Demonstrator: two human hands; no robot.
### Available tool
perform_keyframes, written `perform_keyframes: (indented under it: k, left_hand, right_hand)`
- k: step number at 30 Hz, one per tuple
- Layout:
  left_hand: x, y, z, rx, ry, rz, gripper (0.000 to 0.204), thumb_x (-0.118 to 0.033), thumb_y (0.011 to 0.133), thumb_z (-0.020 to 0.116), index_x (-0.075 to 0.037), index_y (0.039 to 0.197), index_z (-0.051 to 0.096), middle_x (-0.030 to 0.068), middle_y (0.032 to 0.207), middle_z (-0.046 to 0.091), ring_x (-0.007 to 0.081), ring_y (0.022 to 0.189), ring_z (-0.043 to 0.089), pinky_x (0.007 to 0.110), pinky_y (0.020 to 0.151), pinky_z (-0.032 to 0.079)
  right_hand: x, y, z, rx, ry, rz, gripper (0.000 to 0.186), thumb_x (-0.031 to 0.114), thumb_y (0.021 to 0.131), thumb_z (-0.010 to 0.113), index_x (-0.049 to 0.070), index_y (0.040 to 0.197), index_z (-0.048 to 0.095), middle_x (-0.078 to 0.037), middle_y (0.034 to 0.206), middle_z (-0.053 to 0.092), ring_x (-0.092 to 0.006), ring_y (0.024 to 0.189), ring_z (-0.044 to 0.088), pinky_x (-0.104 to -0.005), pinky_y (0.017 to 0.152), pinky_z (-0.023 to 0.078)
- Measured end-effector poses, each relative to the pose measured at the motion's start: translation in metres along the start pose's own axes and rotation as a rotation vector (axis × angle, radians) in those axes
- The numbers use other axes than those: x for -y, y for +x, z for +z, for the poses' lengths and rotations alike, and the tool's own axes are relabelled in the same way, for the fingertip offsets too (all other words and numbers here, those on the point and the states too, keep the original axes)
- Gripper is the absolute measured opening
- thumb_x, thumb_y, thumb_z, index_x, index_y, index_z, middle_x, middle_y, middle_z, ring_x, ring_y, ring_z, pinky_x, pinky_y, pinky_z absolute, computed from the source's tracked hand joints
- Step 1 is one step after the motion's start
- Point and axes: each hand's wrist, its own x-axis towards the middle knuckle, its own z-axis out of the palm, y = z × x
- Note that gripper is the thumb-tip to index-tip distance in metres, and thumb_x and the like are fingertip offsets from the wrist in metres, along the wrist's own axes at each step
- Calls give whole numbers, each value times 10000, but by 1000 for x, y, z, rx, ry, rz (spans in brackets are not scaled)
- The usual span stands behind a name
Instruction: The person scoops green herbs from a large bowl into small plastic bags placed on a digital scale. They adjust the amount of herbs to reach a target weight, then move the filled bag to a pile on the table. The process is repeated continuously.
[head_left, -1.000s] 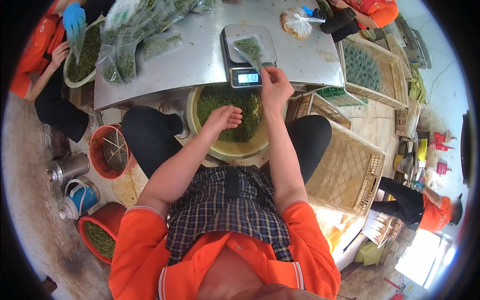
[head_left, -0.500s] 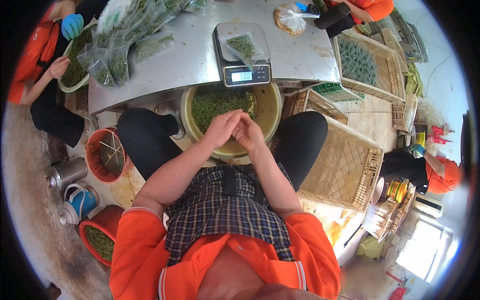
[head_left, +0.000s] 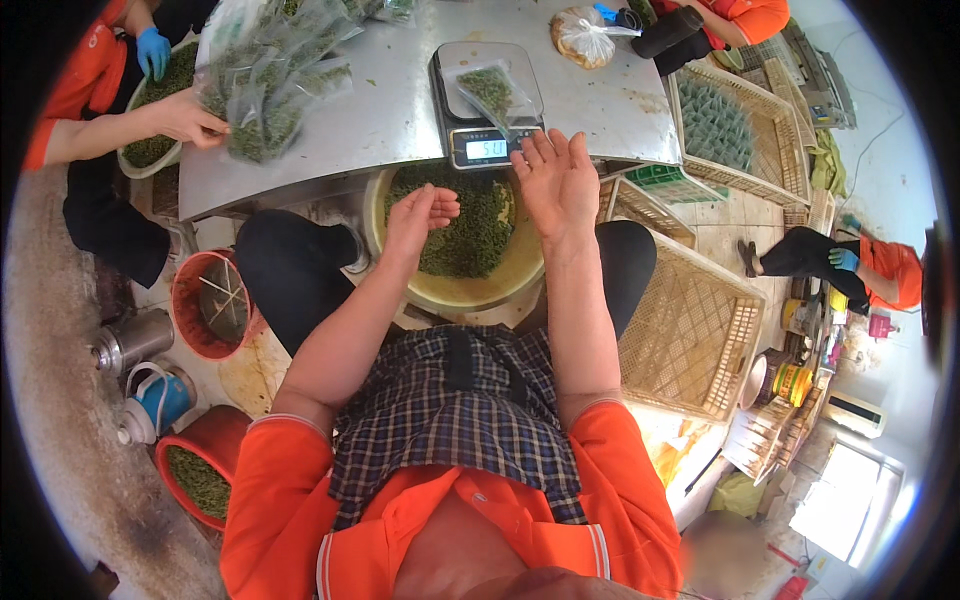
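My left hand (head_left: pixel 416 222) hangs over a yellowish tub (head_left: pixel 540 270) of small green berry-like pieces (head_left: pixel 465 235). Its fingers are curled and pressed together, hiding whatever they may hold. My right hand (head_left: pixel 560 190) is palm up with its fingers stretched out and nothing visible on it. Its fingertips reach the front right corner of a digital scale (head_left: pixel 520 148) with a lit display. On the scale's platform lies a clear plastic bag (head_left: pixel 490 92) partly filled with the green pieces.
Filled bags (head_left: pixel 265 120) pile up on the metal table (head_left: pixel 385 90), where a co-worker's hand (head_left: pixel 190 118) touches them. A tied bag (head_left: pixel 583 38) stands farther right. Crates (head_left: pixel 690 330) lie to my right; red buckets (head_left: pixel 212 305) and flasks (head_left: pixel 160 400) stand left.
My hands have parted; the right moved forward to the scale, the left back to the left. The display reading changed. The co-worker at left reached over to the bags.
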Motion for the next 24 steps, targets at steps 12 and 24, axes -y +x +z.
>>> perform_keyframes:
  k: [12, 24]
  left_hand:
    - [0, 1, -4, -10, 25, -7, 404, -347, 1013, 374, -28, 1037, 622, 81, 939, 655, 160, 874, 635, 284, 768, 488]
    - [29, 12, -9, 35, 282, 16, 340, -325, 997, 415, -77, 1124, 610, 44, 1090, 634, 147, 1031, 576, 314, 880, 433]
  right_hand:
    - [-200, -18, -201, 359, -1947, 321, 226, 189, 726, 681, 66, 915, 700, -173, 880, 680, -341, 832, 651, -408, 750, 515]
    - [-102, -35, -92, 123, -1407, -62, 193, 142, 762, 685, 9, 901, 679, -134, 730, 667, -212, 635, 640, -320, 624, 501]
